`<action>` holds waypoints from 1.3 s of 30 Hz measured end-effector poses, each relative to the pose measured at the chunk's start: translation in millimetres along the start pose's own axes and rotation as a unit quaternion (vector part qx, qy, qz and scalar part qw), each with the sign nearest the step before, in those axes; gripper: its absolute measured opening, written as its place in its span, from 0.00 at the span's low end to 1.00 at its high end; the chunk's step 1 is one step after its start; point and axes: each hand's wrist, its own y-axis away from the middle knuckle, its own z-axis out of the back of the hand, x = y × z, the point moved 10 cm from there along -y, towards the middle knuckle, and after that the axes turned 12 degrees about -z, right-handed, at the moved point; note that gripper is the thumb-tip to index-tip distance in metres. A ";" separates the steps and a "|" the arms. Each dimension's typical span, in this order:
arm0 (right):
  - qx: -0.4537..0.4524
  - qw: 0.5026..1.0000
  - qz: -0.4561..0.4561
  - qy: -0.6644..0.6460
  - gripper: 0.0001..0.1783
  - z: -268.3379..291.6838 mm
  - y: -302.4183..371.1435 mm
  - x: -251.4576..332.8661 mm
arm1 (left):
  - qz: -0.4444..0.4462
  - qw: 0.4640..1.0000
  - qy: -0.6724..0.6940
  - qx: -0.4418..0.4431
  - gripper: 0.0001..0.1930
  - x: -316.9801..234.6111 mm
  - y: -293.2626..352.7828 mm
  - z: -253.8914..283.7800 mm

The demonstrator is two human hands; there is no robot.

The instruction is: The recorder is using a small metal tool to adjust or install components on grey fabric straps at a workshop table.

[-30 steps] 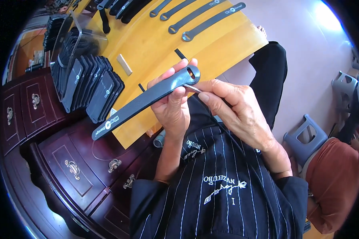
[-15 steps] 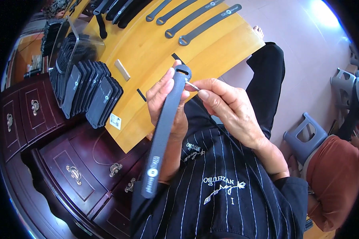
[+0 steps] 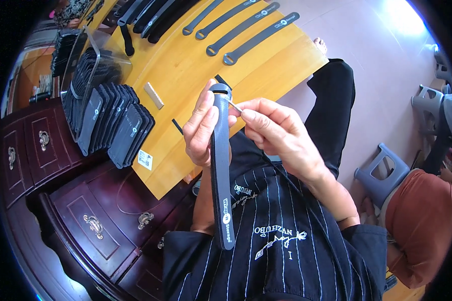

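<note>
A long dark grey hook-and-loop strap [image 3: 221, 165] with white print hangs from my left hand [image 3: 198, 131], whose thumb and fingers are closed around its upper part. Its rounded, slotted head tilts away at the top, and the free end dangles in front of my striped black apron. Between thumb and forefinger, my right hand [image 3: 284, 138] pinches a thin metal tool [image 3: 233, 106]. The tool's tip is at the strap's right edge, just below the slot; whether it is tweezers or a blade cannot be made out. Both hands are over the near edge of the wooden table [image 3: 181, 165].
Several similar straps [image 3: 258, 39] lie in a row at the far side. Stacks of folded straps [image 3: 130, 135] and a clear plastic bin [image 3: 108, 55] stand left. A small pale block [image 3: 154, 96] lies on the table. Dark drawers [image 3: 98, 215] flank it; a grey stool [image 3: 381, 173] is right.
The strap's lower end has swung right and its slotted head has tipped away from me. My right hand has shifted slightly left, with the metal tool still at the strap's edge.
</note>
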 end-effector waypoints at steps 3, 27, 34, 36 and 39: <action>-0.159 0.914 0.213 0.307 0.12 5.4 7.4 26.0 | 0.006 1.000 -0.005 0.018 0.18 -0.8 -0.7 -5.1; -0.146 0.843 0.224 0.467 0.07 -3.7 27.3 57.1 | 0.431 0.788 0.399 -0.185 0.18 32.7 48.9 -35.3; -0.166 0.810 0.271 0.493 0.07 -4.7 47.7 59.4 | 0.409 0.825 0.368 -0.127 0.17 24.2 43.0 -38.8; -0.148 0.851 0.237 0.444 0.08 3.8 44.3 58.0 | 0.438 0.796 0.411 -0.069 0.14 21.6 41.2 -50.2; -0.158 0.826 0.259 0.476 0.08 8.2 44.0 63.1 | 0.456 0.789 0.410 -0.036 0.12 21.4 49.9 -52.9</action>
